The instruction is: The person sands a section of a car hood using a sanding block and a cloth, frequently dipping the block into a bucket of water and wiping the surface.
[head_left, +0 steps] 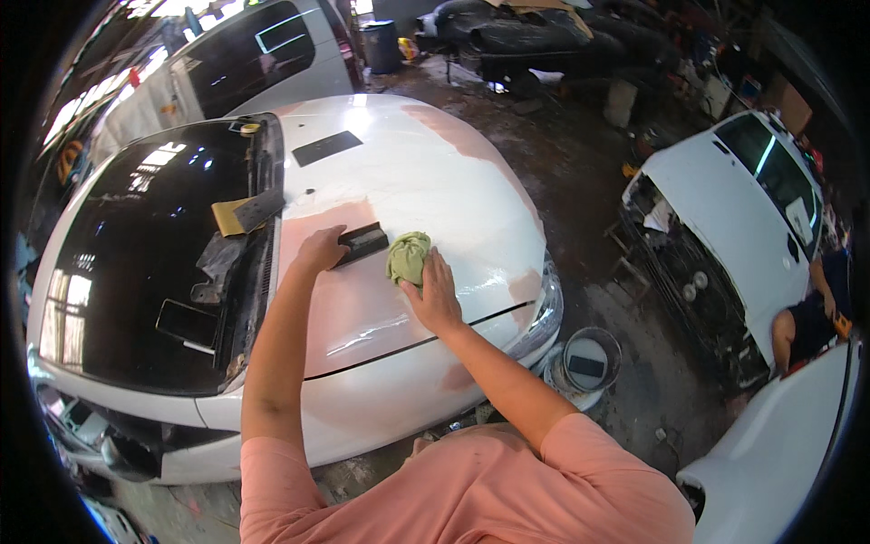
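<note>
My left hand (322, 249) grips the near end of a dark sanding block (364, 243), which lies on the car's white hood (426, 172). Under and around it is a patch of pinkish filler or primer (331, 304). A crumpled, wet-looking green cloth (409, 257) is held against the hood by my right hand (437, 295), its fingers pressed along the cloth's right side. The block and the cloth are close together. Farther back on the hood rests a flat dark sheet of sandpaper (327, 149).
Sandpaper pieces (258, 210) and a phone (188, 324) lie by the windshield (136, 263). A water bucket (594, 355) with a dark pad in it stands beside the front bumper. To the right are another white car (725, 218) and a co-worker's arm (785, 337).
</note>
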Demonstrator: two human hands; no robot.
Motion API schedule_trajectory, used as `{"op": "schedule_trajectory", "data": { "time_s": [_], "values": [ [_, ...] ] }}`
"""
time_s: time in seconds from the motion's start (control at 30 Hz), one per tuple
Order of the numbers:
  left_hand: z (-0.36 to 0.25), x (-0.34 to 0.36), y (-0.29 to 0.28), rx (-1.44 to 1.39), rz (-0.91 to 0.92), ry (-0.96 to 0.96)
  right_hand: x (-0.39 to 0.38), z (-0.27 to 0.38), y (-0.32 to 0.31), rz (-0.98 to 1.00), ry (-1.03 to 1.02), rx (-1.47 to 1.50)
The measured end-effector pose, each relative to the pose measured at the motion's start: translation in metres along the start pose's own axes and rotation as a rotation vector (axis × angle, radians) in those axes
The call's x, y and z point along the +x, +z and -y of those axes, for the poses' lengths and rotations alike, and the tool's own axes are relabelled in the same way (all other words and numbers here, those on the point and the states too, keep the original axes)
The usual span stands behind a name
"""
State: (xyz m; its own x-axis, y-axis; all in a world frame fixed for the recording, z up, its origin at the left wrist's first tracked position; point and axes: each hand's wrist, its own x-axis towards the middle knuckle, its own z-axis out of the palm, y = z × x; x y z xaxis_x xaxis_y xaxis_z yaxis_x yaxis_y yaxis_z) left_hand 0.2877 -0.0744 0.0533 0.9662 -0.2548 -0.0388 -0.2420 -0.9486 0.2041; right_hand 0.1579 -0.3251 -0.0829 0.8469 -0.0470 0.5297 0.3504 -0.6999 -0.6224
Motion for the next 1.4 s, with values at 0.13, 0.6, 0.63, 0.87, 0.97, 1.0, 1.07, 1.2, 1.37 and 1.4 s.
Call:
{"op": "schedule_trajectory", "data": {
  "time_s": [0.13,0.6,0.63,0.87,0.97,1.0,1.07,1.2,1.37,1.4],
  "values": [
    [0.012,0.005,0.0,-0.009,-0.019,0.159,0.0,0.013,-0.004,-0.063,0.003,0.11],
    [-0.02,-0.066,0.011,-1.405,-0.439,-0.153,0.046,0.147,0.017,-0.116,-0.112,0.25],
    [-0.021,-0.071,0.012,-1.356,-0.423,-0.172,0.048,0.143,0.02,-0.087,-0.059,0.258],
    [-0.024,-0.095,0.008,-1.47,-0.248,-0.116,0.057,0.129,0.033,0.078,0.076,0.44],
    [-0.02,-0.086,0.013,-1.294,-0.345,-0.124,0.058,0.127,0.035,0.038,0.134,0.505],
    [-0.014,-0.081,0.009,-1.185,-0.391,-0.163,0.054,0.127,0.034,0.004,0.107,0.527],
    [0.003,-0.065,-0.003,-0.977,-0.474,-0.226,0.041,0.116,0.026,-0.073,0.052,0.555],
    [0.14,-0.019,-0.019,-0.977,-0.576,-0.35,0.009,0.119,0.016,0.009,0.236,0.823],
    [0.191,0.082,-0.085,-1.252,-0.429,-0.409,0.004,0.069,0.02,0.06,0.442,0.971],
    [0.205,0.098,-0.09,-1.344,-0.454,-0.453,0.004,0.075,0.016,0.078,0.454,1.006]
  ]
}}
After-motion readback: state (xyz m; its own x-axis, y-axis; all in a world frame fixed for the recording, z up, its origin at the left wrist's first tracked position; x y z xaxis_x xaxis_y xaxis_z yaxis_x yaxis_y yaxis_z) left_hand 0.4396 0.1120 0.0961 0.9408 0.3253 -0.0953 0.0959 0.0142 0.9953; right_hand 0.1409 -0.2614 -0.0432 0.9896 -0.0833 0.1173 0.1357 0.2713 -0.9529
